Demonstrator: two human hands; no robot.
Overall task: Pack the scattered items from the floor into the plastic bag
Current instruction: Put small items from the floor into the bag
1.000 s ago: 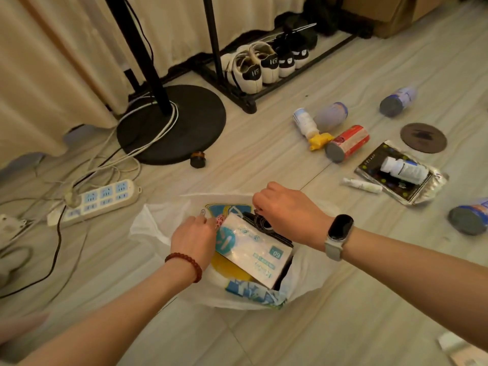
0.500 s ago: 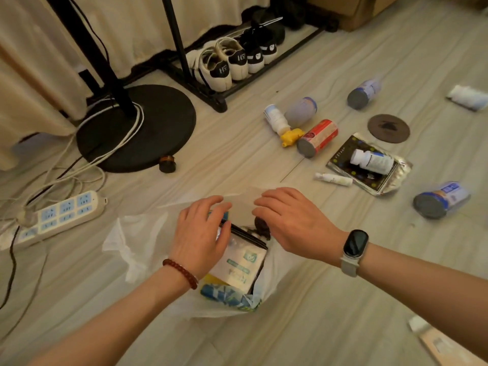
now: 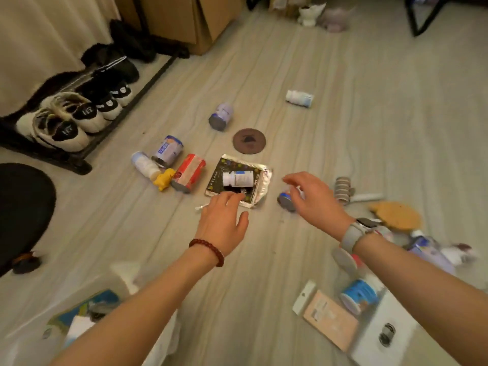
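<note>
Bare floor (image 3: 264, 273) btwn the two forearms, open path back to bag (image 3: 87, 320) at lower left. Ahead of left hand (image 3: 221, 225): foil pack (image 3: 260, 180) w/ white bottle (image 3: 237, 178) lying on it, fingertips at its near edge. Left of pack, tight cluster: red can (image 3: 188, 172), yellow toy (image 3: 164, 178), 2 bottles, little room btwn them. Right hand (image 3: 314, 199) over a small can (image 3: 285, 201). Right side crowded: card (image 3: 330, 318), blue tub (image 3: 359, 295). Far floor mostly open

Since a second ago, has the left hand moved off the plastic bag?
Yes. The left hand has left the plastic bag and reached forward across the floor to the foil packet, its fingers spread and holding nothing.
</note>
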